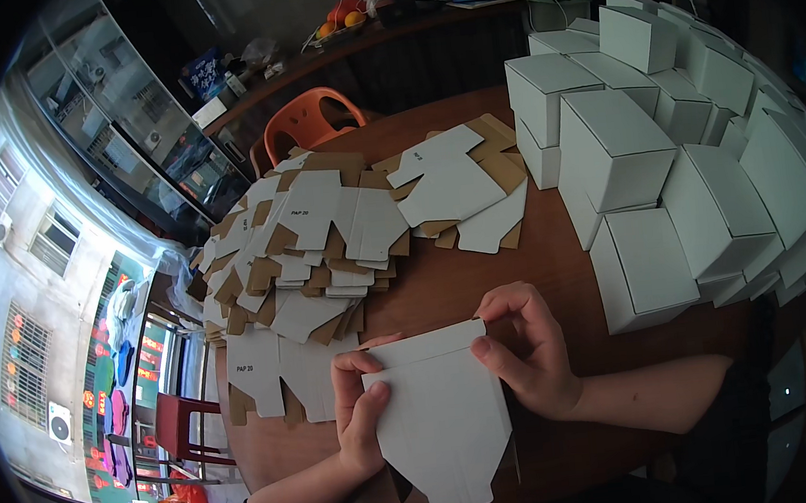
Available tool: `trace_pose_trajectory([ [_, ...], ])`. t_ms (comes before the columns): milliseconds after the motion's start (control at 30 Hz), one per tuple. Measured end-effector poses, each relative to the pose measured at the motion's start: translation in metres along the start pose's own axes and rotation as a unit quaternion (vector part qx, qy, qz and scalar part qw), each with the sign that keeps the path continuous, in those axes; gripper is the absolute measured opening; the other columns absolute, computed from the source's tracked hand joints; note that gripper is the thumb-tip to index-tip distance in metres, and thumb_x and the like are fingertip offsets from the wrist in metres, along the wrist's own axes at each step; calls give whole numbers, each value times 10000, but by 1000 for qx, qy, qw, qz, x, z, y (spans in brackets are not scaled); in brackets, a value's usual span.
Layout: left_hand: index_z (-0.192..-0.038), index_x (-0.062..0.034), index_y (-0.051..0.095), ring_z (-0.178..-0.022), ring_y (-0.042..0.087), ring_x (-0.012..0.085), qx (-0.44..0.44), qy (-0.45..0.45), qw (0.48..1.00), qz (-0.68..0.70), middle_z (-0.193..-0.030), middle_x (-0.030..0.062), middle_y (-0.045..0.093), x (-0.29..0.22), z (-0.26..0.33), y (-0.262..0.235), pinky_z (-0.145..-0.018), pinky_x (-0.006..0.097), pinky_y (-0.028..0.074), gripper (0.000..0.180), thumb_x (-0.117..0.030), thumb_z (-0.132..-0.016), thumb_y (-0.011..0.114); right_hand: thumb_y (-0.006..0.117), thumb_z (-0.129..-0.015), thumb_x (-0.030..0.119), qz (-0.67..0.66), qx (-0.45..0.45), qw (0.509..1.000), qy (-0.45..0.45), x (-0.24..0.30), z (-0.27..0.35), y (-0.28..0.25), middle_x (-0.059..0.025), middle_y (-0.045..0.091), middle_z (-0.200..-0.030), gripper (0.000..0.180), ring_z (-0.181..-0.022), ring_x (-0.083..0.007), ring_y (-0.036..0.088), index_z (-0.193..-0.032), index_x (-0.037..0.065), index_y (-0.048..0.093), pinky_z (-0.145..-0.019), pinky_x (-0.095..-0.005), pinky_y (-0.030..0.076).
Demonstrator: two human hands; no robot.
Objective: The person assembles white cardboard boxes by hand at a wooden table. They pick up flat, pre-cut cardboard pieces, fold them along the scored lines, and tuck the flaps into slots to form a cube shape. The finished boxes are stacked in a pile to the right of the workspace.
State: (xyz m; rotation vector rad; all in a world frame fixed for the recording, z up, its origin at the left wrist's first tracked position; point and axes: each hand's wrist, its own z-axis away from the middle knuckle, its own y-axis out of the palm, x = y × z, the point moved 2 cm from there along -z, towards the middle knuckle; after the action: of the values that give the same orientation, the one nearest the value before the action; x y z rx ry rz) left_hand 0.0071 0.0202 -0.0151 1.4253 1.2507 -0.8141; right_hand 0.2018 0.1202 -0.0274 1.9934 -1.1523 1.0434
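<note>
Between my hands is a partly folded white cardboard box [444, 411], its tapered flap pointing toward me and a narrow creased strip along its far edge. My left hand [359, 409] grips its left side, the thumb on the white face and the fingers behind. At the far right corner, my right hand [532, 350] pinches the creased strip between thumb and fingers. Past my left hand lies a heap of flat box blanks [308, 212], white on one side and brown on the other. A smaller group of flat blanks [455, 185] lies beside the heap.
Folded white boxes [614, 147] are stacked high on the right of the round brown table [559, 276]. An orange chair [310, 121] stands at the far side. Behind it, a long counter [310, 63] holds fruit and clutter. A red stool [188, 428] is at the left, near the window.
</note>
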Motion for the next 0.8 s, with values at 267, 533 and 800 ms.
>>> trace_pose_trajectory([
  [267, -1184, -103, 405, -1242, 487, 266, -18, 8, 1000, -19, -1428, 220, 448, -5, 4, -1, -1032, 435, 440, 249, -134, -950, 483, 703, -972, 169, -17, 40, 999, -14, 5, -2, 2, -45, 577, -1068, 250, -962, -129, 540, -1119, 46, 542, -896, -284, 449],
  [533, -1181, -94, 408, -1242, 486, 265, -11, 3, 1000, 6, -1421, 223, 456, 0, -1, -2, -1042, 439, 433, 258, -122, -934, 473, 582, -1044, 121, -73, 32, 996, 26, 2, 2, 0, -39, 580, -1124, 144, -962, -103, 535, -1157, 34, 561, -884, -261, 443],
  [800, -1177, -87, 406, -1216, 507, 272, -6, -20, 999, 26, -1405, 230, 461, 1, -2, -5, -1037, 435, 440, 266, -130, -922, 468, 549, -1052, 125, -53, 99, 993, 28, 7, -1, -3, -19, 555, -1088, 142, -905, -62, 513, -1166, 44, 575, -842, -243, 430],
])
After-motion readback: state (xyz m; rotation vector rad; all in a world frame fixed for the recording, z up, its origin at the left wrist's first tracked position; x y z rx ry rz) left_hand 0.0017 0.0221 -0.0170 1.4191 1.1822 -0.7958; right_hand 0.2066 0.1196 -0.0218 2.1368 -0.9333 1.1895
